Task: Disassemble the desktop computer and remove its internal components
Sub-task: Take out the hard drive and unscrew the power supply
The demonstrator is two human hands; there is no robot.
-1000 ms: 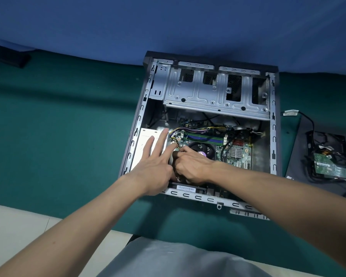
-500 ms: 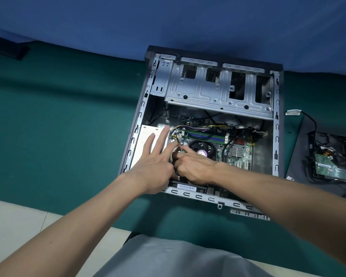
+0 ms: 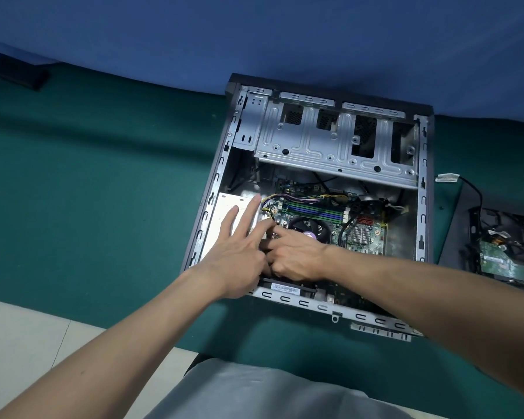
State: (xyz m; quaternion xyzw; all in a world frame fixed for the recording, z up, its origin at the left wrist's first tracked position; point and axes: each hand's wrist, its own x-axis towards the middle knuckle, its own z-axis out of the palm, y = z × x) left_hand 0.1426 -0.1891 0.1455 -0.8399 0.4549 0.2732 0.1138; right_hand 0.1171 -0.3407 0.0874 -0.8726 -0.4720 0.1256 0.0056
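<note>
The open desktop case (image 3: 421, 207) lies on its side on the green table. Inside it are a silver drive cage (image 3: 330, 146), a white power supply (image 3: 224, 207), a green motherboard (image 3: 366, 237), memory sticks (image 3: 315, 208) and a black CPU fan (image 3: 309, 228). My left hand (image 3: 239, 249) rests over the power supply with its fingers straight and spread. My right hand (image 3: 297, 255) sits just left of the fan with curled fingers, its index finger touching my left index finger. What lies under its fingers is hidden.
A removed hard drive (image 3: 502, 261) with loose cables lies on a dark panel (image 3: 454, 231) to the right of the case. A metal bracket strip (image 3: 381, 331) lies at the case's near edge. A black object (image 3: 18, 71) sits far left.
Both hands stay at the same spot beside the fan. Only the view has drifted slightly.
</note>
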